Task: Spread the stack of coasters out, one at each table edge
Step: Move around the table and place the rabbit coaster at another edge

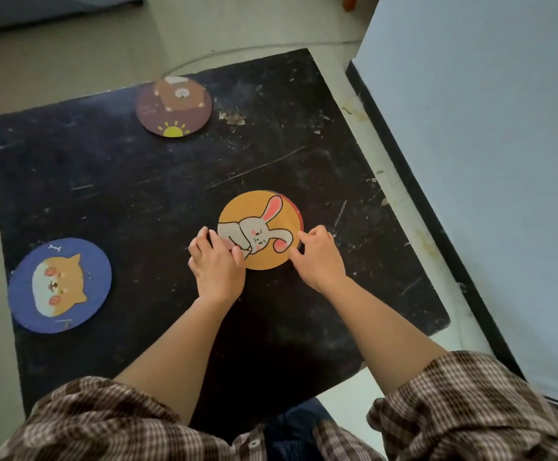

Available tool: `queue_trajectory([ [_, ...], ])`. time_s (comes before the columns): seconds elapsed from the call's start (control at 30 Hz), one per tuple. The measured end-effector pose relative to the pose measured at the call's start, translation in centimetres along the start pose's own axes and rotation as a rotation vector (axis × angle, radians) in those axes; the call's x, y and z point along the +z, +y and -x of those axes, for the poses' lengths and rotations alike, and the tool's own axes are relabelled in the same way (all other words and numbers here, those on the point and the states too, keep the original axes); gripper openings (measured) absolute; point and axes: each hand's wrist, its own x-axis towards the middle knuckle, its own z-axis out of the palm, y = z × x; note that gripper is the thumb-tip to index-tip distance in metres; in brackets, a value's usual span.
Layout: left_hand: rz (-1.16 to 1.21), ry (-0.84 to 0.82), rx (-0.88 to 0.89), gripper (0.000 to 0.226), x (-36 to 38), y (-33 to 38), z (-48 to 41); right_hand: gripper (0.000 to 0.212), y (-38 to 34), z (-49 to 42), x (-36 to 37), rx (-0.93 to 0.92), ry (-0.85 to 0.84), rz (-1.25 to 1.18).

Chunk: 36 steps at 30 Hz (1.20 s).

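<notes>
A small stack of round coasters lies in the middle of the black table [138,194]. Its top one is an orange rabbit coaster [264,221], with the red edge of another coaster [298,211] showing under its right side. My left hand [216,261] pinches the orange coaster's left rim, thumb on its face. My right hand [317,254] touches the stack's right rim with curled fingers. A blue dog coaster [59,284] lies flat by the left edge. A brown bear coaster [174,106] lies by the far edge.
A white panel with a black border [470,161] runs close along the table's right side. Pale floor tiles surround the table, and a thin cable [237,51] curves on the floor behind it. Scratches and a chipped patch [232,118] mark the tabletop.
</notes>
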Motion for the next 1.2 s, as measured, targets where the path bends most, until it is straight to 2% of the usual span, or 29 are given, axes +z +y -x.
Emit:
queue_trajectory([
  [0.1, 0.044, -0.006, -0.006, 0.048, 0.0, 0.4, -0.8, 0.030, -0.4, -0.1, 0.3, -0.002, 0.048, 0.000],
  [0.2, 0.158, 0.015, -0.061, 0.039, 0.4, 0.9, -0.9, 0.027, -0.8, 0.0, 1.1, 0.090, 0.074, -0.090],
  [0.3, 0.288, 0.090, -0.112, 0.037, 0.5, 1.2, -0.6, 0.041, -1.2, 0.0, 1.8, 0.235, 0.112, -0.304],
  [0.4, 0.467, 0.152, -0.117, 0.031, -0.1, 0.9, -0.6, 0.036, -1.5, -0.4, 2.0, 0.412, 0.190, -0.599],
  [0.5, 0.678, 0.091, -0.202, 0.012, -1.1, 0.9, -1.0, 0.029, -1.7, -0.8, 1.4, 0.636, 0.233, -0.951],
  [0.6, 0.879, 0.005, -0.349, 0.021, -1.9, 0.6, -0.9, 0.027, -1.5, -0.8, 0.8, 0.700, 0.131, -1.092],
  [0.7, 1.106, -0.053, -0.465, 0.034, -2.6, 0.5, 0.5, 0.029, -1.1, 0.1, 0.2, 0.713, 0.055, -1.132],
  [0.9, 1.335, -0.052, -0.603, 0.030, -2.0, 0.5, 5.7, 0.041, 0.8, 3.5, -0.5, 0.568, -0.274, -1.173],
  [1.03, 1.357, -0.113, -0.598, 0.030, -0.3, -0.3, 10.0, 0.054, 3.0, 5.3, -0.9, 0.420, -0.347, -1.054],
  [1.2, 1.377, -0.143, -0.639, 0.034, 1.5, -1.3, 14.2, 0.057, 5.3, 7.2, -1.5, 0.290, -0.435, -0.899],
])
